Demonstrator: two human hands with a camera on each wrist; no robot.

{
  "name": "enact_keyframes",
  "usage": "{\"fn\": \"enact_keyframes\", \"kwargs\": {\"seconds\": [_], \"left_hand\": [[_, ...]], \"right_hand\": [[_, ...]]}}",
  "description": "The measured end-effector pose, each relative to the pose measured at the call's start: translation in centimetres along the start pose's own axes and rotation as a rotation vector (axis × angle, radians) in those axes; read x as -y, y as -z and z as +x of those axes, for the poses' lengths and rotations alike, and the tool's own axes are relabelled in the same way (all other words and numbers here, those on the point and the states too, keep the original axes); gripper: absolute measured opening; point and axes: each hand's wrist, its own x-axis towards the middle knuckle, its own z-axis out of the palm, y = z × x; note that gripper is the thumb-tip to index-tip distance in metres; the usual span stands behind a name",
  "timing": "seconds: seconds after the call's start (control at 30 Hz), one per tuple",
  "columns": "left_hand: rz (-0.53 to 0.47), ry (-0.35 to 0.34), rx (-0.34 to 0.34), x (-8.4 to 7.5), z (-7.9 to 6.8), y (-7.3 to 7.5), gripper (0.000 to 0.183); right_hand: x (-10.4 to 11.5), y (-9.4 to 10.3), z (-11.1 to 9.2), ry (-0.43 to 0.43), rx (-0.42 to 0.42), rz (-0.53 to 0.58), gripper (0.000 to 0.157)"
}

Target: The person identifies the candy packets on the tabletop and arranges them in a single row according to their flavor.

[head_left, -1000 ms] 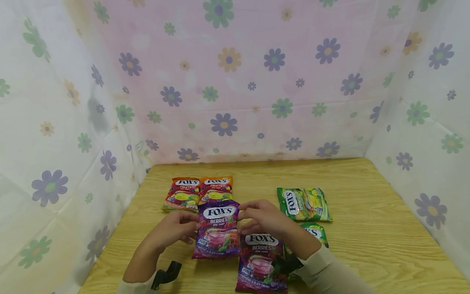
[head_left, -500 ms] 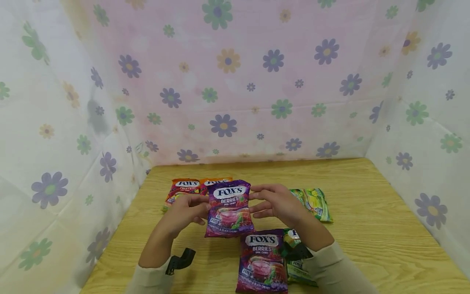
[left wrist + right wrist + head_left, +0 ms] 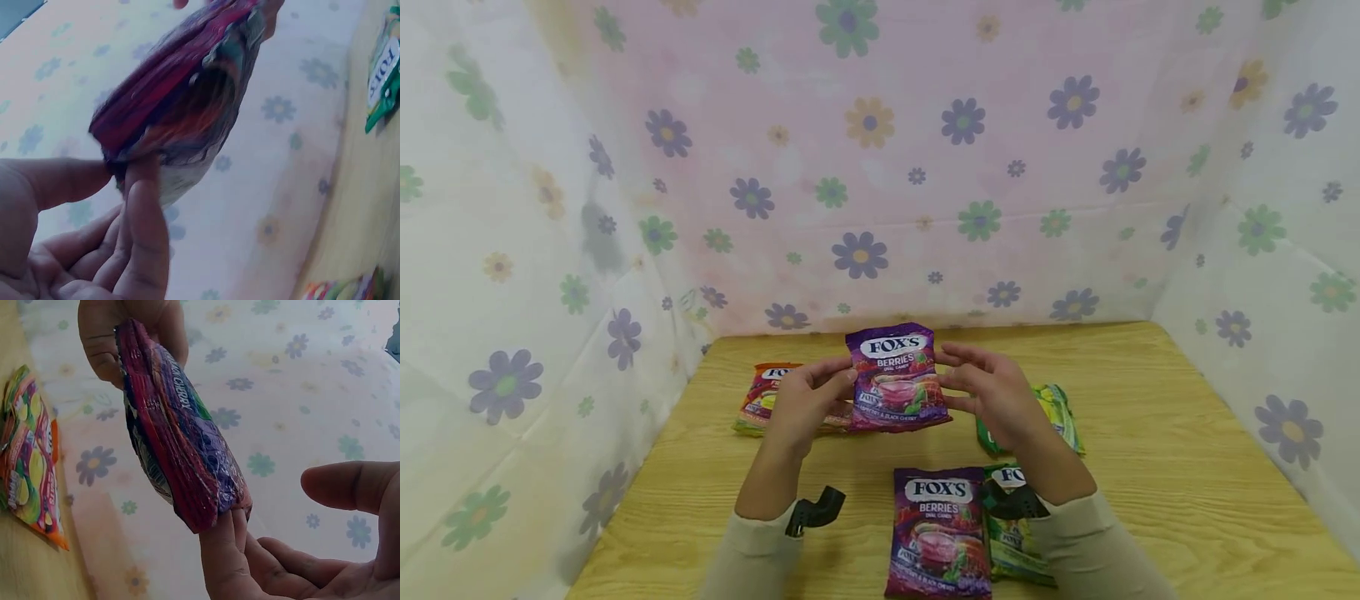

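A purple bag of berry candy [image 3: 898, 383] is held upright above the far middle of the table, its printed front facing me. At its left edge, my left hand [image 3: 801, 408] pinches it between thumb and fingers, as the left wrist view also shows on the bag [image 3: 181, 106]. My right hand [image 3: 1000, 400] touches the other edge with its fingertips. In the right wrist view the right thumb [image 3: 350, 484] stands apart from the bag [image 3: 178, 431]. A second purple berry candy bag [image 3: 938, 542] lies flat near the front of the table.
Orange-red fruit candy bags [image 3: 767, 392] lie at the back left, partly hidden by the left hand and held bag. A green candy bag [image 3: 1060, 412] lies behind the right hand; another green bag [image 3: 1018, 550] lies beside the front purple one. Flowered cloth [image 3: 917, 200] surrounds the wooden table [image 3: 1172, 467].
Both hands have raised the purple candy bag and carried it away from me and to the right. The bags on the table have stayed in place.
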Motion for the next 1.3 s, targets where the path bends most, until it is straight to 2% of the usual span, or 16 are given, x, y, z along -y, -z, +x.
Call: {"fn": "enact_keyframes", "kwargs": {"seconds": [0.2,0.37,0.6,0.9,1.1,1.3], "left_hand": [[-0.074,-0.054,-0.019,0.4,0.3,-1.0,0.031],[-0.073,-0.096,0.004,0.8,0.4,-1.2,0.033],[-0.074,-0.097,0.055,2.0,1.0,-2.2,0.042],[-0.16,-0.101,0.093,3.7,1.8,-2.9,0.057],[-0.247,-0.051,0.118,5.0,2.3,-3.2,0.064],[-0.286,-0.004,0.113,6.1,2.6,-3.4,0.064]], "right_hand": [[-1.1,0.3,0.4,0.091,-0.041,-0.033,0.058],[-2.0,0.2,1.1,0.134,-0.074,-0.054,0.054],[-3.3,0.1,2.2,0.11,-0.153,-0.082,0.05],[-5.4,0.5,3.9,0.105,-0.198,-0.106,0.05],[-7.0,0.7,4.5,0.041,-0.204,-0.053,0.052],[-8.0,1.0,4.5,-0.005,-0.178,-0.011,0.053]]}}
